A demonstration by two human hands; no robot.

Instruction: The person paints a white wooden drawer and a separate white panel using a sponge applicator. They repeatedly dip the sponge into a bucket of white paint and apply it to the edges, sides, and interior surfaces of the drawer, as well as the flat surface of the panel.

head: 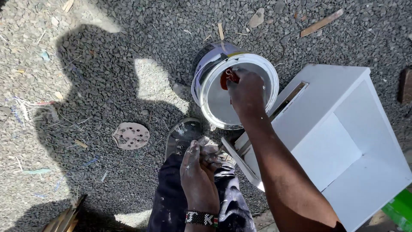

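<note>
Right hand in paint can, white cabinet beside, perhaps touching

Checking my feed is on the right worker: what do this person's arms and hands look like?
Both arms are bare, no sleeves or gloves. The left hand is smeared with whitish paint across the fingers and has a beaded black wristband with light and red marks. The right hand wears nothing.

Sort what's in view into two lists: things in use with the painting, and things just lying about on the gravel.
In use:
right hand, dipping a reddish tool into the paint can
paint can, open, white inside
white cabinet, beside the can
left hand, paint-smeared, resting on the knee

Lying about:
round sanding disc
wood strip
stone
wood offcuts
</note>
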